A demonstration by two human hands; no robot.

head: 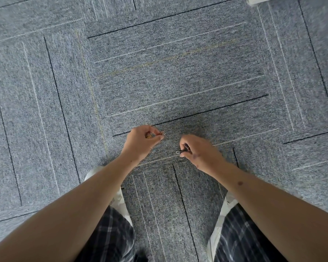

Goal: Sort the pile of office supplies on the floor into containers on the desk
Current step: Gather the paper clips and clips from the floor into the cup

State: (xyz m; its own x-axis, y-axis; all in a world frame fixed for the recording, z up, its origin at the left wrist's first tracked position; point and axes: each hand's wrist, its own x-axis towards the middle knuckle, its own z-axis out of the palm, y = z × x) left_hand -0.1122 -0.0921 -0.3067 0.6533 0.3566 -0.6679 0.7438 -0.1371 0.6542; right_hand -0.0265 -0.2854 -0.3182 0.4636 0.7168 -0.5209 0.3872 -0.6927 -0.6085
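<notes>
Office supplies showed only as a few tiny pieces pinched in the two hands, low over the grey carpet tiles [45, 110]. On the left, the left hand [141, 141] had its fingers curled in, with thumb and forefinger nipped narrowly on a small metal clip [163, 133]. The clip stuck out past the fingertips toward the right, just above the carpet; whether it touched the pile could not be told. Something yellowish [148, 136] sat tucked inside that same curled hand, too small to name. Below that forearm a white shoe [119, 199] and a dark plaid trouser leg [112, 237] were on the floor.

Toward the middle, a silver paper clip [177, 152] poked leftward out of the right hand [200, 151]. That hand's fingers were bent tight round it and round a dark piece [186, 148], too blurred to identify. The two hands were near each other but apart, the left one a little farther from the body. Under the right forearm were the other white shoe [228, 203] and the other plaid leg [240, 237]. In the far top right corner, the edge of a white object [257, 0] sat on the carpet, cut off at the border of the view.
</notes>
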